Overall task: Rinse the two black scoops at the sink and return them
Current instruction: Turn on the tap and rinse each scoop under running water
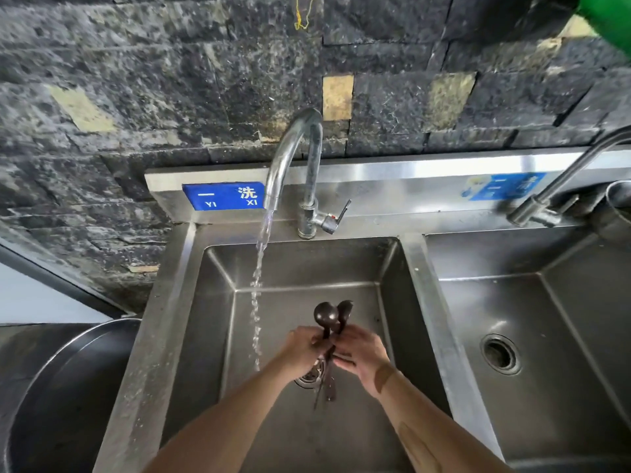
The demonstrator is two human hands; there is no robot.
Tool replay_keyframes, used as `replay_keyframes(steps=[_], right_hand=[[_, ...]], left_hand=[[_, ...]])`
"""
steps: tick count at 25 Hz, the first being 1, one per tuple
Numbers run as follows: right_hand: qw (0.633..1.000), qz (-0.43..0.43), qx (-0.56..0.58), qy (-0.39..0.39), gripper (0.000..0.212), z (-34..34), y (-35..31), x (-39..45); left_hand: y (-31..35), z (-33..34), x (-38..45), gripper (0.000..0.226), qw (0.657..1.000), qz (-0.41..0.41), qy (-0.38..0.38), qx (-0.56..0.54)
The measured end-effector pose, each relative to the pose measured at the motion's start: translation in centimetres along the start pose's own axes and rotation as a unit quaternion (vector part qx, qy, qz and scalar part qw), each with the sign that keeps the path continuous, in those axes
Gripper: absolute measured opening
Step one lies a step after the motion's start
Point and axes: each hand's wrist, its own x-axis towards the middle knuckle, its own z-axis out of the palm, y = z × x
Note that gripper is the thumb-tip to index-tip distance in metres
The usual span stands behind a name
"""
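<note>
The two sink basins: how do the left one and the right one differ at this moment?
The left basin has water streaming into it from its faucet; the right basin has none, and its faucet shows no flow. Both hands, left hand and right hand, hold the two black scoops over the left basin; nothing is over the right. The left drain is partly hidden; the right drain is in plain view. Both are steel, each with a blue label behind.
</note>
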Motion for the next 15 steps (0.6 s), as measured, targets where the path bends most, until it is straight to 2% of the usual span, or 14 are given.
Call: replay_keyframes(steps=[3,7,10,13,15], right_hand=[[0.999,0.022,0.018,0.021,0.016,-3.1,-0.7,0.9],[0.997,0.060,0.041,0.017,0.027,-6.1,-1.5,2.3],[0.996,0.059,0.059,0.036,0.029,-7.9,-2.3,3.7],[0.994,0.050,0.079,0.053,0.027,-8.8,-3.6,5.3],[0.993,0.042,0.087,0.071,0.025,-9.1,-4.5,6.2]], left_hand=[[2.2,2.4,1.7,0.024,0.999,-0.009,-0.039,-0.024],[4.0,3.9,4.1,0.027,0.996,0.006,-0.085,0.011],[5.2,4.5,5.9,0.035,0.993,0.014,-0.115,0.001],[6.9,4.1,8.1,0.033,0.988,0.023,-0.149,0.046],[8.3,3.0,9.4,0.034,0.988,0.029,-0.126,0.084]])
